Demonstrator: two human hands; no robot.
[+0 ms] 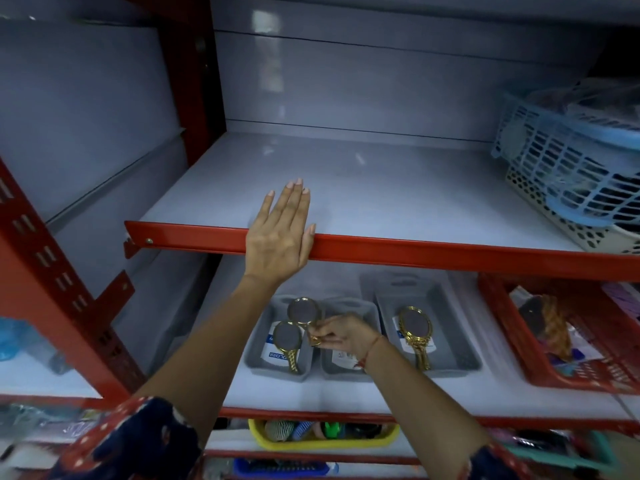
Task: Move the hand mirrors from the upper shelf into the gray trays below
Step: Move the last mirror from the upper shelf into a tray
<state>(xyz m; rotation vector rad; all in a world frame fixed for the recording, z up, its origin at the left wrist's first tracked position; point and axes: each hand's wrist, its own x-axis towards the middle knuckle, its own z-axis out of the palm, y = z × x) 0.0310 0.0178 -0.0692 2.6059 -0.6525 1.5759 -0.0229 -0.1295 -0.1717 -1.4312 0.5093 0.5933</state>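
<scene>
My left hand lies flat and open on the red front edge of the upper shelf, holding nothing. My right hand grips the handle of a gold round hand mirror above the left and middle gray trays on the lower shelf. The left gray tray holds a gold round mirror. The middle gray tray is partly hidden by my right hand. The right gray tray holds a gold oval mirror. No mirrors are visible on the upper shelf.
A blue basket stacked on a white basket fills the upper shelf's right end. A red basket with goods stands right of the gray trays. Below are a yellow tray and a blue tray. A red upright post stands left.
</scene>
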